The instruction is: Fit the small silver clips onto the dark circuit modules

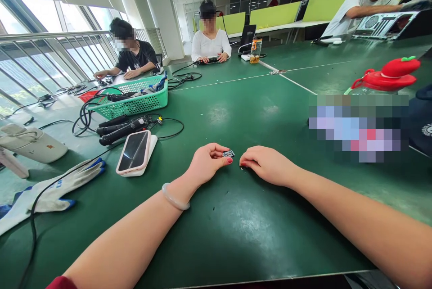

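Hands (208, 163), two; one small circuit board (228, 154) in left.

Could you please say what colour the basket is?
The basket is light green, clearest in head view.

Green tabletop (209, 113), white-and-blue glove (56, 190), phone (135, 151), mint basket (130, 102), black cables (185, 77)
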{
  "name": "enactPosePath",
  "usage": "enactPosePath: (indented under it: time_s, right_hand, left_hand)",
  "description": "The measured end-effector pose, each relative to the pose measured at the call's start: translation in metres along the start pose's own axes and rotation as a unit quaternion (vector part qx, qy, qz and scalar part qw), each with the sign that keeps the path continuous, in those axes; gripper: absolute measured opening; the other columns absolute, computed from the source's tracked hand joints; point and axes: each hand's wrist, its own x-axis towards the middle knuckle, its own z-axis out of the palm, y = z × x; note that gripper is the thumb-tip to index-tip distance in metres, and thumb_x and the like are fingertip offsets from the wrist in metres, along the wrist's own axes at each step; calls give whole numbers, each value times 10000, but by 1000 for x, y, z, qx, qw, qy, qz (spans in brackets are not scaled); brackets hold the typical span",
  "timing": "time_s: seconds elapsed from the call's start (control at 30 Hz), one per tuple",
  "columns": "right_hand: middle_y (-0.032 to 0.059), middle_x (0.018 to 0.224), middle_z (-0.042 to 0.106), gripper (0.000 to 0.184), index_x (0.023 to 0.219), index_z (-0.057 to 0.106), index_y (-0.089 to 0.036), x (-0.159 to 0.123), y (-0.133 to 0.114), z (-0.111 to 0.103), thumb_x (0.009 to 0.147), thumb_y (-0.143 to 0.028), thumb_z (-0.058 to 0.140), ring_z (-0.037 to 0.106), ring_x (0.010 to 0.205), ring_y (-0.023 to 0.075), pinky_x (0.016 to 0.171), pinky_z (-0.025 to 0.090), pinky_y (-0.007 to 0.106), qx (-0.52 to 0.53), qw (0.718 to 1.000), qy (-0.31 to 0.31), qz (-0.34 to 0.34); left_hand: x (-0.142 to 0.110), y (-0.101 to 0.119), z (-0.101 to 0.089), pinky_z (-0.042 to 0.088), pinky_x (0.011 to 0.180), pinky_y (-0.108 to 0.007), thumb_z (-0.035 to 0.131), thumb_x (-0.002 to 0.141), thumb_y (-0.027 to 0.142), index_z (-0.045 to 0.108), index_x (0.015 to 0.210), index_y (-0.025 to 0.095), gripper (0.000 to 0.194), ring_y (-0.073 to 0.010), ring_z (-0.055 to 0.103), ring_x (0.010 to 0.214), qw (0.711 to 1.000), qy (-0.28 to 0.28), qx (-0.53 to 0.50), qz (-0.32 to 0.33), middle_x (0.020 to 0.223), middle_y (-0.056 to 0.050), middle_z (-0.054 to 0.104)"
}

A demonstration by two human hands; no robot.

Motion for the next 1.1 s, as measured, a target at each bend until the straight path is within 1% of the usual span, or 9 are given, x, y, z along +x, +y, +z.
enactPosePath:
  time_s: [0.1, 0.17, 0.23, 0.3, 0.43, 0.63, 0.7, 0.87, 1.1]
  right_hand:
    - [7, 764, 642, 156, 748, 649, -217, -2, -2, -3, 839, -323, 579, 579, 729, 158, 667, 444, 287, -1, 1000, -19, -7]
    - [-1, 754, 632, 123, 725, 631, -214, -3, -1, -5, 814, -296, 607, 568, 708, 151, 650, 438, 280, -3, 1000, -28, -11]
    - [-6, 767, 637, 96, 734, 628, -214, -3, 1, -6, 814, -205, 577, 571, 717, 144, 666, 437, 276, 0, 999, -37, -15]
    - [-7, 783, 647, 127, 759, 636, -216, -3, 4, -6, 809, -141, 547, 579, 735, 143, 681, 436, 275, 0, 999, -36, -7]
    - [3, 792, 656, 92, 765, 652, -218, -2, 10, -6, 817, -204, 578, 586, 752, 161, 678, 437, 287, -25, 999, -6, 24]
    - [3, 776, 650, 156, 716, 643, -216, -1, 10, -5, 841, -196, 552, 593, 747, 167, 670, 439, 292, -66, 997, -14, 25]
    - [7, 767, 650, 164, 710, 640, -212, -1, 7, -5, 841, -185, 545, 593, 744, 169, 671, 442, 295, -74, 997, 11, 24]
    - [14, 796, 659, 169, 738, 639, -205, -1, -6, -5, 851, -164, 519, 604, 768, 162, 706, 454, 292, -38, 993, 112, 25]
    - [19, 815, 661, 149, 786, 639, -199, 1, -20, 3, 869, -169, 519, 590, 794, 165, 729, 459, 299, -36, 989, 141, -13]
  left_hand:
    - [0, 1, 0, 482, 694, -274, 770, 603, 188, 661, 859, 130, 283, -116, 610, 668, 1000, 1, 4, -3, 756, -38, 696]
    - [0, 1, 0, 479, 689, -273, 768, 605, 190, 661, 867, 130, 289, -116, 606, 666, 1000, 0, 11, -6, 752, -37, 691]
    - [0, 0, 0, 476, 690, -273, 767, 607, 197, 661, 877, 129, 298, -115, 602, 666, 1000, -2, 20, -5, 749, -36, 684]
    - [1, -1, 0, 475, 700, -276, 768, 610, 212, 662, 886, 132, 307, -116, 600, 675, 999, -8, 31, 1, 757, -36, 680]
    - [1, -5, -1, 477, 720, -291, 770, 616, 248, 654, 892, 141, 318, -126, 602, 700, 998, -20, 57, 5, 789, -46, 682]
    - [-1, -5, 0, 480, 697, -288, 791, 586, 300, 627, 816, 146, 321, -124, 591, 683, 996, -34, 76, 11, 778, -39, 680]
    - [-1, -5, 0, 475, 678, -283, 794, 578, 296, 626, 809, 148, 321, -120, 581, 665, 996, -37, 77, 11, 764, -33, 677]
    - [-3, -5, 1, 457, 644, -271, 791, 578, 311, 630, 813, 156, 324, -118, 562, 644, 994, -45, 99, 14, 727, -16, 656]
    - [-6, -2, 2, 410, 588, -244, 785, 584, 325, 630, 797, 167, 308, -103, 506, 607, 991, -50, 123, 25, 662, 18, 603]
